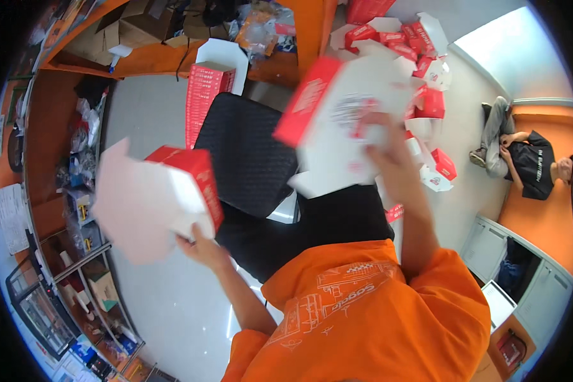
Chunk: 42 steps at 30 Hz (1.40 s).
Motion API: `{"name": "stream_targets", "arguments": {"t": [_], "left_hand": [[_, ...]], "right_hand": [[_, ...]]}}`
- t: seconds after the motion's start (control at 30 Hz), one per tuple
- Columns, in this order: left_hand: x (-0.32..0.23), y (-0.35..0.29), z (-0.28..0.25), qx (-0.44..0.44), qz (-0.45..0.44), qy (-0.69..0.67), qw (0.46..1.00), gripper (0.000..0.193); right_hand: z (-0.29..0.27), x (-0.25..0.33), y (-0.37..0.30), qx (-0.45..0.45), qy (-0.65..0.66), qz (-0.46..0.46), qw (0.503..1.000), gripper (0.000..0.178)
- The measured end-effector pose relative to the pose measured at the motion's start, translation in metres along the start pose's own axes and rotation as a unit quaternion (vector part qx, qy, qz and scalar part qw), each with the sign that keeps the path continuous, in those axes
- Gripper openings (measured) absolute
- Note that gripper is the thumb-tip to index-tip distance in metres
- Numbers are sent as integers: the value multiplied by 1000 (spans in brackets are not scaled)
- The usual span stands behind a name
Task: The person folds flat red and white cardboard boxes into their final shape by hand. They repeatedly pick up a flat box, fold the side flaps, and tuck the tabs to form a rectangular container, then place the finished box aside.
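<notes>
My left hand (pixel 202 247) grips the lower edge of a red-and-white folded carton (pixel 200 175), whose wide pale flap spreads out to the left. On the other side, my right hand (pixel 388 151) is closed on a second carton (pixel 325 143), raised higher and somewhat blurred. Its red side faces left and its white printed flap faces me. Both cartons are tilted and apart from each other. Between them, over my knees, stands a black padded seat (pixel 245 153).
Beyond the seat, a tall stack of nested red cartons (pixel 207 95) stands on the floor. Several loose cartons (pixel 426 102) lie heaped at the far right. A seated person (pixel 528 153) is by the right wall. Orange shelving (pixel 153 68) runs along the back; cluttered racks (pixel 86 210) line the left.
</notes>
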<state>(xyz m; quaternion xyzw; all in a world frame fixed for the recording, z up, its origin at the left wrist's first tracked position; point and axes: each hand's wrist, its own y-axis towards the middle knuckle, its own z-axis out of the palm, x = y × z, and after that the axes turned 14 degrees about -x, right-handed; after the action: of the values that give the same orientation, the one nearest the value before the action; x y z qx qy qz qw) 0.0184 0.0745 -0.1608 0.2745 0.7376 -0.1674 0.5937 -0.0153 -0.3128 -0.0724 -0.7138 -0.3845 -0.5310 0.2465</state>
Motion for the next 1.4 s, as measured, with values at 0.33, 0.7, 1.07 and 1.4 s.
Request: {"name": "stream_targets", "arguments": {"t": [0.33, 0.7, 1.07, 1.4], "left_hand": [[-78, 15, -88, -72, 60, -71, 993, 54], [-86, -68, -12, 112, -67, -122, 984, 46], [0, -57, 75, 129, 96, 122, 979, 45], [-29, -43, 64, 114, 68, 132, 982, 40]], "right_hand": [[208, 36, -29, 337, 126, -28, 932, 66], [169, -80, 11, -1, -17, -197, 980, 60], [172, -154, 9, 48, 111, 5, 993, 19], [185, -114, 3, 53, 88, -62, 993, 27]]}}
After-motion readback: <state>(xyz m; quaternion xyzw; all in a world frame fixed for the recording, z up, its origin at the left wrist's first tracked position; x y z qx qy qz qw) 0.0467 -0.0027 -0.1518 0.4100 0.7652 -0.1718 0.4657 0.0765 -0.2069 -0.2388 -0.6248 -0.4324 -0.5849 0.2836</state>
